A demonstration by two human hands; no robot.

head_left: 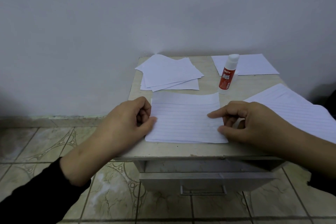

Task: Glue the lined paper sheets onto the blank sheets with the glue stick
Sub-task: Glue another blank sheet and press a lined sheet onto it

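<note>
A lined paper sheet [183,120] lies on top of a blank sheet near the front of the small table [251,85]; its far edge curls up a little. My left hand [131,120] pinches the sheet's left edge between thumb and fingers. My right hand [243,122] pinches its right edge, index finger stretched onto the paper. A red and white glue stick [227,74] stands upright and capped behind the sheet, apart from both hands. A loose stack of blank sheets [169,74] lies at the back left.
More lined sheets lie at the back right [254,65] and hang over the right edge [298,107]. The table stands against a plain wall. A drawer [205,180] under the top is pulled out slightly. Tiled floor lies to the left and below.
</note>
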